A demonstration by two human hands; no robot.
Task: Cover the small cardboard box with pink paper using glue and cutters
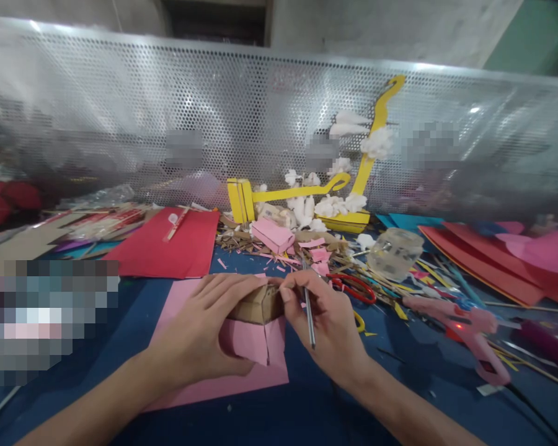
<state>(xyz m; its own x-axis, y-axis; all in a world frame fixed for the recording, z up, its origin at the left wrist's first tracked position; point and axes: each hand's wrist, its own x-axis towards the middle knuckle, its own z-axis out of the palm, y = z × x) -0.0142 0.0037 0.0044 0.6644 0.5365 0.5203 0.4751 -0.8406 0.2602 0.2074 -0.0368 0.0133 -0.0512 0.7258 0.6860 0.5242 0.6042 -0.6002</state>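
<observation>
My left hand [204, 328] is wrapped round a small cardboard box [253, 305], steadying it over a sheet of pink paper [199, 393]. Pink paper covers the box's lower near side, while bare brown cardboard shows above. My right hand [328, 322] has a slim metallic pen [309, 316] lodged between its fingers, the pen slanting down toward me. The right thumb and index finger pinch together at the box's right corner; whether they grip its edge is hidden.
Behind lie a pink paper-covered box [273, 234], paper scraps and yellow figures [242, 199] with cotton. Red scissors [356, 288], a clear tape roll [395, 254] and a pink glue gun [465, 328] sit right. Red paper [186, 248] lies left. A perforated metal panel [144, 124] borders the back.
</observation>
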